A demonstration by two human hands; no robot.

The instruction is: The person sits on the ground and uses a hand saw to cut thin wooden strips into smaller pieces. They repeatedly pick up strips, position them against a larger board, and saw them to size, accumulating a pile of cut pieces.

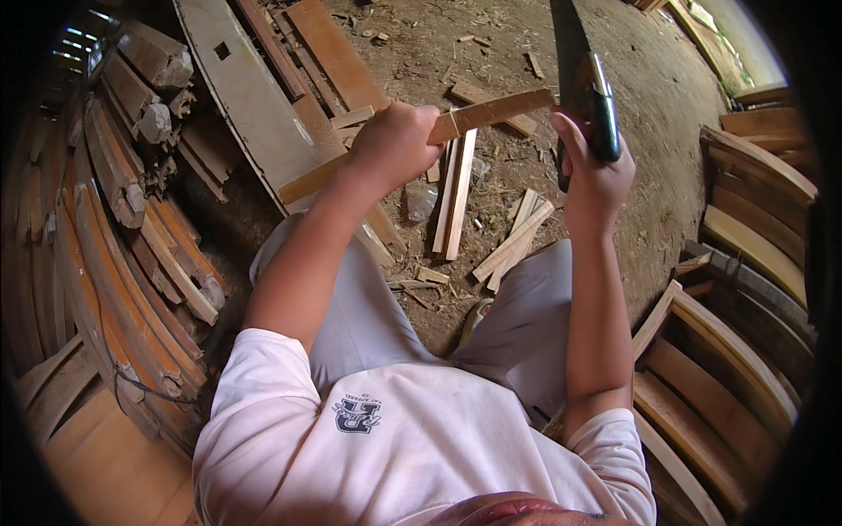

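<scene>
My left hand (395,140) is closed round a narrow wooden strip (500,109), which runs slantwise from above my left knee toward my right hand. A thin pale band or sliver crosses the strip just past my left fist. In my right hand (599,180) is a handsaw (603,114) with a dark handle and a wide dark blade pointing away from me. The blade's tip goes out of the picture at the top, and its teeth cannot be made out. My right thumb is close to the strip's far end; whether it touches, I cannot tell.
Wooden boards (246,96) lie at the far left beside stacked, weathered timbers (114,254). Cut wood strips (458,197) and offcuts (516,241) litter the dirt floor (526,53) between and beyond my knees. More planks (728,359) are piled at the right.
</scene>
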